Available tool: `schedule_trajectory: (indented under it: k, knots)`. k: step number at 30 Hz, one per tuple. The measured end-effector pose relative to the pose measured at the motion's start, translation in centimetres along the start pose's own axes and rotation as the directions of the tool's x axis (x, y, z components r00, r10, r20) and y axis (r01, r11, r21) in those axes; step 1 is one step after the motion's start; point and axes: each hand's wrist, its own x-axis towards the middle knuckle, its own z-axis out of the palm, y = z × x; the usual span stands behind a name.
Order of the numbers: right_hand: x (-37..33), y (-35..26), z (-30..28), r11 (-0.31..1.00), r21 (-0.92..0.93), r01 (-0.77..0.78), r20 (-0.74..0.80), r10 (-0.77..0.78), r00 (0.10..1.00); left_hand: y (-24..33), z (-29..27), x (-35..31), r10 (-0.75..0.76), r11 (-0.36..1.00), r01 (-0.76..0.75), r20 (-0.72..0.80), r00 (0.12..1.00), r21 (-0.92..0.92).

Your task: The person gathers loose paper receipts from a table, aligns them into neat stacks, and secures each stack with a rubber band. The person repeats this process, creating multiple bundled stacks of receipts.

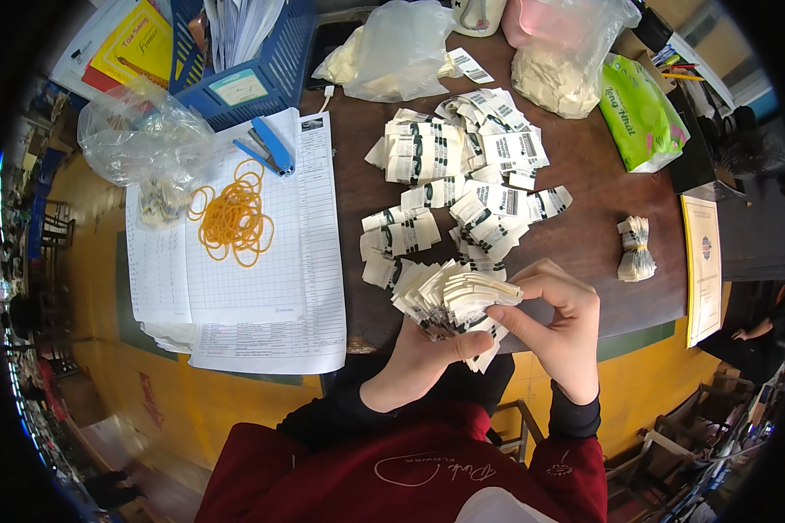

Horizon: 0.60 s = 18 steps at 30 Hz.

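A fanned stack of white fabric labels (449,295) with dark print is held over the table's near edge. My left hand (423,362) is closed round it from below, thumb across the front. My right hand (556,322) pinches the labels at the stack's right edge between thumb and fingers. Just beyond my hands, a loose heap of similar labels (488,205) spreads over the brown table. Farther right stands a small bundle of labels (637,248), bound around its middle.
At left, orange rubber bands (234,218) and a blue stapler (269,148) lie on paper sheets (270,340). Behind are a blue file basket (262,87), plastic bags of labels (392,57) and a green packet (641,113). A yellow-edged booklet (700,270) lies at right.
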Motion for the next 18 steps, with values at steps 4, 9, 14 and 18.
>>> schedule_trajectory:
  k: [4,9,14,18]
  knots:
    - [-0.3,0.6,0.0,0.998,0.052,-0.019,-0.015,0.020,1.000,-0.2,0.6,0.0,-0.024,0.997,0.014,-0.127,0.992,-0.080]
    - [-0.5,1.2,-0.3,0.978,0.176,-0.112,-0.023,0.118,0.993,-0.9,0.8,-0.3,-0.010,0.993,-0.002,-0.105,0.994,-0.117]
    - [-1.0,1.2,-0.5,0.993,0.098,-0.072,-0.086,0.081,0.993,-1.6,1.1,-0.2,-0.003,0.991,-0.017,-0.153,0.988,-0.129]
    - [-1.5,1.8,-1.5,0.969,0.186,-0.162,-0.255,0.207,0.945,-1.2,1.2,0.1,0.019,0.977,-0.045,-0.130,0.991,-0.207]
